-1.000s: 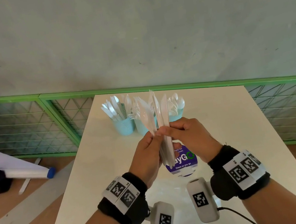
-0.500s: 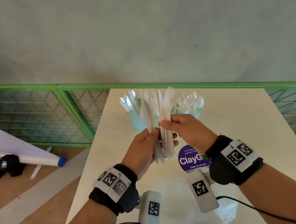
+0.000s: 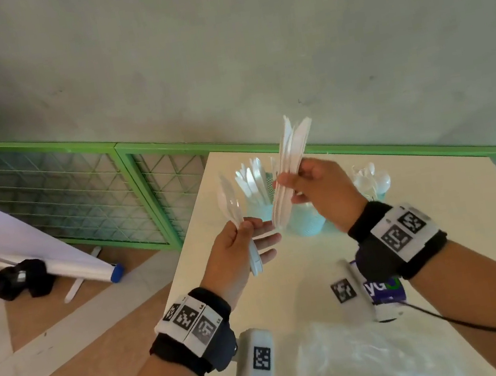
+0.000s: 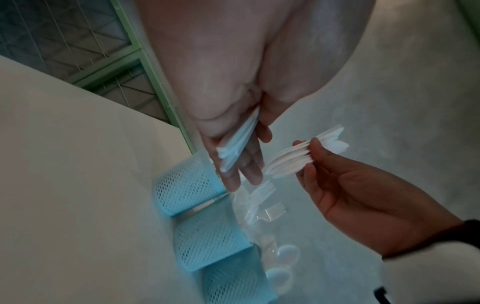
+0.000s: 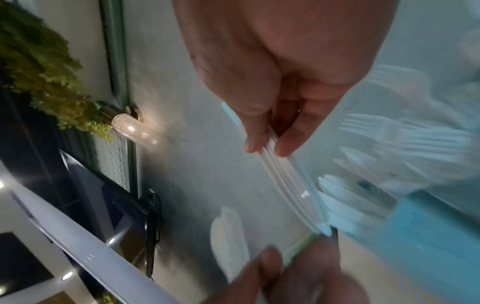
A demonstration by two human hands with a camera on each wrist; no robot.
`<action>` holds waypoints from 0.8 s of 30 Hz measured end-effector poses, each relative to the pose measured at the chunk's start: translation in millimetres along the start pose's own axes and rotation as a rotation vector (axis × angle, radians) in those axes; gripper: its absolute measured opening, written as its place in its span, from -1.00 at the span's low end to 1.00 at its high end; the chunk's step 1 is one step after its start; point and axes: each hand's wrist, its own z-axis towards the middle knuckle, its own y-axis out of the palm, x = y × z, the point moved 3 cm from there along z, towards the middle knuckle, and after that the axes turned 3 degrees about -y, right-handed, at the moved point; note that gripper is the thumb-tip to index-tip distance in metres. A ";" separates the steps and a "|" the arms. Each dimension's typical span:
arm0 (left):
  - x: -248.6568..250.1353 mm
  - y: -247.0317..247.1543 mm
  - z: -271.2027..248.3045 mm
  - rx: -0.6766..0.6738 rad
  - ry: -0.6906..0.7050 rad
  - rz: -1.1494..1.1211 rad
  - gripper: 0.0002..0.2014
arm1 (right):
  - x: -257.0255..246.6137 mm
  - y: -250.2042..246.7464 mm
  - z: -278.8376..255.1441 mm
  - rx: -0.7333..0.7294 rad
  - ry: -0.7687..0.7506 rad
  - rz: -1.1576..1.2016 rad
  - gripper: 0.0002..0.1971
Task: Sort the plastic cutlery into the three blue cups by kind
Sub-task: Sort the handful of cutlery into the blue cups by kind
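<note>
My left hand (image 3: 252, 232) pinches a few white plastic spoons (image 3: 233, 209) upright, left of the cups. In the left wrist view their handles (image 4: 233, 144) lie against the fingers. My right hand (image 3: 291, 179) grips a stack of white knives (image 3: 291, 161), tilted, above the cups; thumb and finger pinch that knife stack (image 5: 285, 179) in the right wrist view. Three blue mesh cups (image 4: 187, 185) stand in a row at the table's far side. The left cup (image 3: 261, 211) holds knives, the middle cup (image 4: 210, 244) forks, the right cup spoons (image 3: 368, 178).
The white table (image 3: 440, 222) ends at a green mesh railing (image 3: 148, 184) and a grey wall. A clear plastic bag (image 3: 365, 364) and a purple sticker (image 3: 386, 288) lie near me. A rolled banner (image 3: 55, 251) lies on the floor left.
Both hands held one bundle together before. They have drawn apart: the left hand went left with the spoons, the right hand rose to the right with the knives.
</note>
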 end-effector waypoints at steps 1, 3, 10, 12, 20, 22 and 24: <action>2.1 -7.8 2.2 0.010 0.009 -0.017 -0.75 | -5.8 1.6 13.9 0.048 -0.030 -0.027 -0.84; 5.6 -22.1 5.0 0.018 0.024 -0.040 -0.76 | -15.4 6.6 40.8 0.130 -0.083 -0.082 -0.86; 3.5 -48.1 10.8 -0.002 0.031 -0.008 -0.75 | 24.6 48.9 83.4 0.113 -0.062 -0.588 -0.79; 1.6 -49.7 11.9 -0.016 0.016 -0.017 -0.75 | 39.9 53.5 87.6 0.076 -0.012 -0.687 -0.75; 3.9 -47.3 14.4 -0.098 -0.020 -0.053 -0.75 | 66.4 66.3 96.0 -0.119 0.202 -1.007 -0.66; 5.6 -46.1 13.5 -0.121 -0.041 -0.038 -0.75 | 67.2 66.8 99.1 -0.111 0.231 -0.996 -0.69; 6.9 -44.0 12.2 -0.160 -0.077 -0.072 -0.74 | 65.1 65.6 98.3 -0.116 0.242 -0.984 -0.63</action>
